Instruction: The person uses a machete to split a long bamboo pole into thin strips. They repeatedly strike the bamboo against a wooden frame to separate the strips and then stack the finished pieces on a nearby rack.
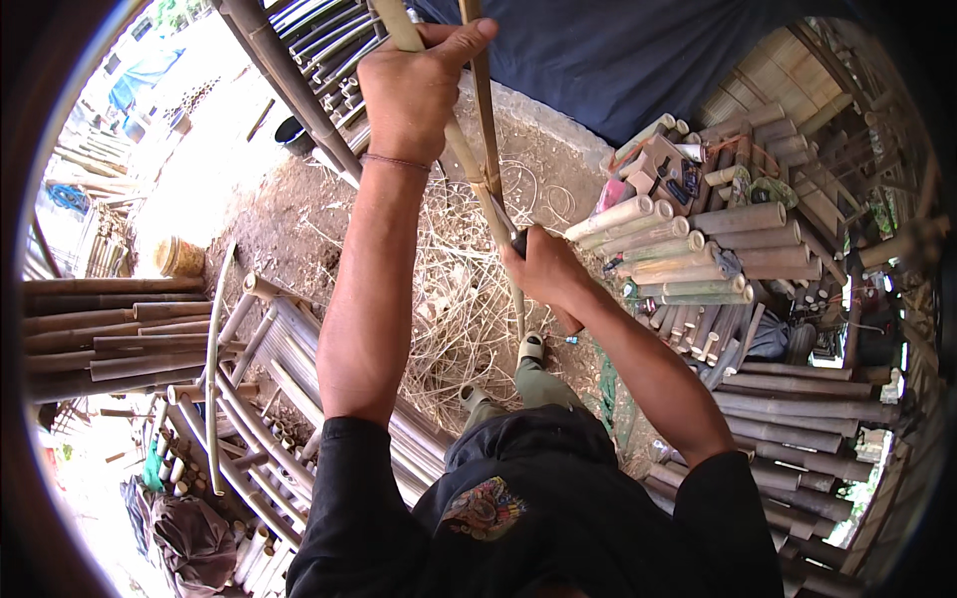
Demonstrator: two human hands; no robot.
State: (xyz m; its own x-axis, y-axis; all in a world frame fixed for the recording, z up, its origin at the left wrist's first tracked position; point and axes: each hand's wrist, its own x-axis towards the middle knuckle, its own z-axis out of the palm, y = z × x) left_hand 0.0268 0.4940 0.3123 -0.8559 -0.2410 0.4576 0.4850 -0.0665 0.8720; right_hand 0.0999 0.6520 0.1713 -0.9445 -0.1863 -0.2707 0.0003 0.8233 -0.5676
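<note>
Left hand, fingers wrapped tightly, grips the far part of a bamboo pole, which slants nearward and right above a heap of pale shavings on the ground. Right hand, nearer, is curled firmly about a knife, its blade meeting the pole.

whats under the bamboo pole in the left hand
Below the bamboo pole, a tangle of pale shavings lies on the dirt floor. The ground under the thick of the tangle is covered, and the right hand hides whatever is directly behind it.
</note>
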